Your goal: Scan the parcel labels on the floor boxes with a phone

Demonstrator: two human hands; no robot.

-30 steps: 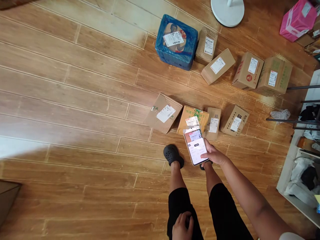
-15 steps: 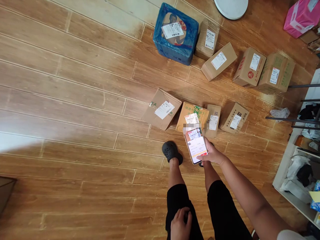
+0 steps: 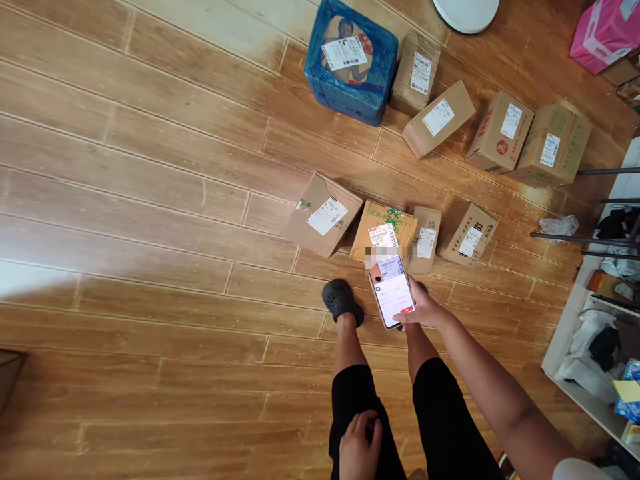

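Observation:
My right hand point(image 3: 425, 310) is wrapped round the lower part of a smartphone point(image 3: 394, 300), its thumb on the lit screen. The screen shows a parcel label at the top and a red button low down. Just beyond the phone's top edge lies a yellow-brown cardboard box point(image 3: 361, 233) with green print and a white shipping label point(image 3: 383, 235). The phone covers part of that box's near side in my view. Close to my thigh, my left hand point(image 3: 360, 445) hangs loosely curled with nothing visible in it.
Beside the yellow-brown box are a larger box point(image 3: 313, 223), a narrow box point(image 3: 424, 263) and another carton point(image 3: 455, 230). Farther off, a blue-wrapped parcel point(image 3: 345, 103) and several boxes form a second row. A shelf point(image 3: 565, 383) and dark metal legs point(image 3: 555, 236) stand at right.
The picture on the phone's screen has changed; an orange strip near its bottom is gone. Both hands stay nearly where they were, and the view has shifted slightly.

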